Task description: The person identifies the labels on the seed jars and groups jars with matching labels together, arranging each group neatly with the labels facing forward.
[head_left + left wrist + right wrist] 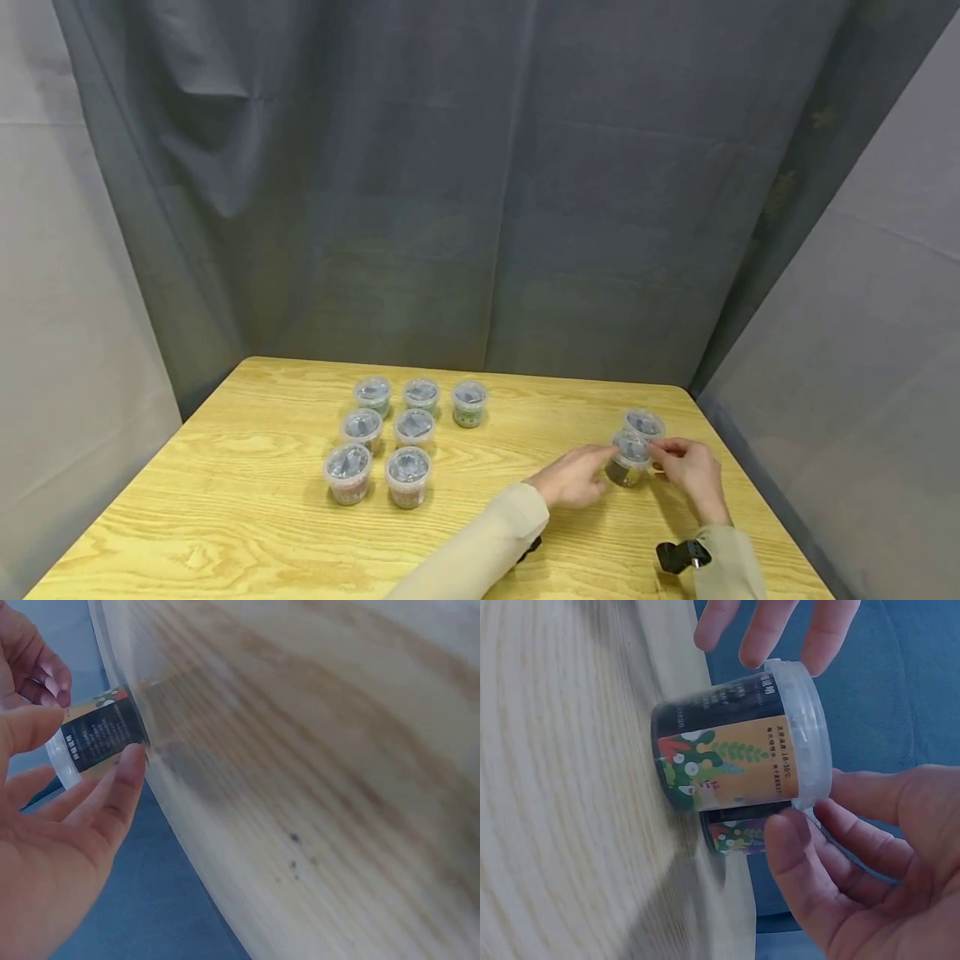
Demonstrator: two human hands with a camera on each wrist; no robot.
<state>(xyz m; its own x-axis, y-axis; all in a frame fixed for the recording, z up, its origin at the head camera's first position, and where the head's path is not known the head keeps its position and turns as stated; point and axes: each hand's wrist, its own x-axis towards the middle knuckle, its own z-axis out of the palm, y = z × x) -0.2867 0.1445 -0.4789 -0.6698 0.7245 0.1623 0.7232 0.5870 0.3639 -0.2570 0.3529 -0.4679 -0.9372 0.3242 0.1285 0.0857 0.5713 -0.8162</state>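
Grey curtains are hanging behind and beside a pale wooden surface (225,500) on which lidded plastic tubs are standing. Seven tubs (390,433) are sitting in a loose cluster towards the left, well apart from the two on the right.

Both hands are working at the near tub (628,457) on the right, which is standing upright just in front of the far tub (643,423); the two look to be touching or nearly so. The left hand (573,477) is reaching in from the left, thumb and fingertips (129,766) closing on the tub's side near the lid. The right hand (690,468) is pinching the clear lid rim (810,735) from the other side, thumb below and fingers curling round. So each grip is grasping the same tub, lightly, with fingertips only.

The risk, as I judge it, is lying in that light hold. The tub is standing fairly close to the right edge of the surface, and a pull on the lid alone could be popping it loose and spilling whatever is inside. A sideways nudge could also be knocking the far tub over, since it is sitting so close behind. The label is making the wall smooth, so fingertips may be slipping.
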